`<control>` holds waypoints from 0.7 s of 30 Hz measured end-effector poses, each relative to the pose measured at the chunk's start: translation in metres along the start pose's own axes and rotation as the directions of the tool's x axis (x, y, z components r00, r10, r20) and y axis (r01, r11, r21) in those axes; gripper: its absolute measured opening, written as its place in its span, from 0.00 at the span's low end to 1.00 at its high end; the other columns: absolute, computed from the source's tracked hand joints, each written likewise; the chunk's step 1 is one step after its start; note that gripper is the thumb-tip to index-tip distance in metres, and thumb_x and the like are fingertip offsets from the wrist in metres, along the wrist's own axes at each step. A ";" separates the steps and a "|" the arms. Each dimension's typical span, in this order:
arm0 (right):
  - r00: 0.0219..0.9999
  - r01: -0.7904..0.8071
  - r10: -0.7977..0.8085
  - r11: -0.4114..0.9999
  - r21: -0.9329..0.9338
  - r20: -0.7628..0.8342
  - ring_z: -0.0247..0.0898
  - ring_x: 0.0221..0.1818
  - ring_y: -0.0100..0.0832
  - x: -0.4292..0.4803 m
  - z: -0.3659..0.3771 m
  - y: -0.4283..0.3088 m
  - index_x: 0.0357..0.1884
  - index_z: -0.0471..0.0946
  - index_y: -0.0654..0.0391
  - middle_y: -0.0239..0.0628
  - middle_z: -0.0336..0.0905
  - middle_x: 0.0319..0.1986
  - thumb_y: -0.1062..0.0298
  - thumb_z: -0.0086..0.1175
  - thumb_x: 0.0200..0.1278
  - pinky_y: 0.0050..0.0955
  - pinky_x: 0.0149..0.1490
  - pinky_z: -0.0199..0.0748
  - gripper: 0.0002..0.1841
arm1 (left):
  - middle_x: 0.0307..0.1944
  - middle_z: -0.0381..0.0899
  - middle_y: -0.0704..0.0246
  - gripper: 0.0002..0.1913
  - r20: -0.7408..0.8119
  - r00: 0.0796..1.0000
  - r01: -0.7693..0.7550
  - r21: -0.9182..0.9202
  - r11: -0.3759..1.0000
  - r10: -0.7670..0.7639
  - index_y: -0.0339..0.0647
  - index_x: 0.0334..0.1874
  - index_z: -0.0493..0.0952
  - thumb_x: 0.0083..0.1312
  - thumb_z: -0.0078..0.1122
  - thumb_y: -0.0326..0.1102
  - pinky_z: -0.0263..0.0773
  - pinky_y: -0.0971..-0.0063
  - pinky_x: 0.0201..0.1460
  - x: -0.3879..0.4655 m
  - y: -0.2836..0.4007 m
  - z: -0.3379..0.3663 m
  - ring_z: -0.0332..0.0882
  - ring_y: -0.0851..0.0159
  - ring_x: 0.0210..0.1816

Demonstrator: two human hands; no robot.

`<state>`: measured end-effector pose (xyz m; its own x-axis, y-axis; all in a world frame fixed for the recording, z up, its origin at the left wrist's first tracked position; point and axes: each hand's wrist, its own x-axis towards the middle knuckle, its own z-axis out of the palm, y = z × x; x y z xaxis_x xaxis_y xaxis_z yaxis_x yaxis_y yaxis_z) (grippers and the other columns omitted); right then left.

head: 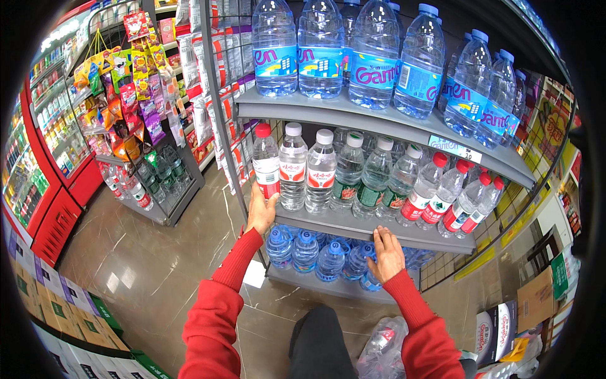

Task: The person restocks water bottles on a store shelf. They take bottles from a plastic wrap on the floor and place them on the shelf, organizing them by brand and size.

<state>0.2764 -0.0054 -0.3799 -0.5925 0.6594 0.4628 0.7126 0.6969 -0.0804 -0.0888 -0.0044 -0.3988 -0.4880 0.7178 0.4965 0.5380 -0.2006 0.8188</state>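
My left hand [262, 207] is around the lower part of a red-capped water bottle [266, 163] at the left end of the middle shelf; the palm side is hidden. My right hand [388, 253] rests its fingertips on the front edge of the middle shelf [426, 235] and holds nothing. Beside the held bottle stand white-capped bottles with red and white labels [292, 170], then bottles with green labels [369, 196] and more red-capped bottles [434, 199]. Large blue-labelled water bottles [371, 68] line the shelf above. Blue-capped jugs [330, 260] stand on the shelf below.
A wire side panel with hanging packets [222, 61] borders the shelf at left. Further left are a small stand [177, 199] with bottles and a red drinks fridge [52, 232]. On the floor lie a plastic bag of bottles [383, 348] and, at right, cardboard boxes [535, 298].
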 end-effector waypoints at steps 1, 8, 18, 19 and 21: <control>1.000 0.006 -0.006 1.000 -0.006 0.000 0.60 0.64 0.50 0.000 0.001 0.000 0.61 0.66 0.69 0.53 0.65 0.60 0.71 0.66 0.39 0.42 0.67 0.59 0.40 | 0.57 0.71 0.52 0.31 -0.007 1.000 0.029 0.046 0.999 -0.028 0.32 0.66 0.54 0.64 0.57 0.30 0.65 0.67 0.61 -0.002 -0.003 0.000 0.71 0.58 0.58; 1.000 0.012 -0.012 1.000 -0.020 0.010 0.59 0.64 0.50 0.000 0.002 0.001 0.61 0.65 0.69 0.53 0.64 0.61 0.71 0.66 0.39 0.41 0.67 0.59 0.41 | 0.46 0.76 0.44 0.24 -0.031 0.999 0.026 0.484 0.875 -0.013 0.36 0.56 0.68 0.56 0.60 0.26 0.70 0.52 0.52 0.024 0.016 0.009 0.75 0.41 0.50; 0.996 0.005 0.000 0.998 -0.059 0.087 0.57 0.66 0.49 -0.002 0.001 0.003 0.64 0.62 0.70 0.52 0.61 0.63 0.69 0.64 0.41 0.42 0.69 0.56 0.42 | 0.34 0.82 0.51 0.15 0.074 0.995 -0.101 0.516 0.851 0.073 0.37 0.48 0.77 0.57 0.54 0.25 0.76 0.65 0.41 0.037 0.017 0.010 0.83 0.52 0.39; 0.997 0.024 -0.020 0.998 -0.051 0.078 0.57 0.66 0.49 0.001 0.002 0.000 0.64 0.63 0.70 0.52 0.61 0.63 0.69 0.64 0.41 0.42 0.69 0.56 0.42 | 0.38 0.83 0.53 0.19 0.064 0.997 -0.047 0.236 0.971 0.033 0.35 0.53 0.76 0.58 0.52 0.24 0.77 0.69 0.44 0.043 -0.005 0.003 0.84 0.56 0.42; 0.997 0.038 -0.036 0.998 -0.040 0.061 0.57 0.66 0.48 0.005 0.002 -0.004 0.63 0.63 0.70 0.52 0.62 0.63 0.69 0.63 0.41 0.42 0.69 0.57 0.42 | 0.49 0.81 0.57 0.24 0.158 0.981 0.132 -0.101 0.986 -0.116 0.32 0.60 0.71 0.59 0.58 0.26 0.74 0.73 0.49 0.063 -0.056 -0.001 0.83 0.62 0.45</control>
<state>0.2696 -0.0047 -0.3790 -0.6394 0.6501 0.4105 0.7040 0.7097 -0.0274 -0.1512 0.0514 -0.4132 -0.4320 0.8326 0.3467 0.3968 -0.1698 0.9021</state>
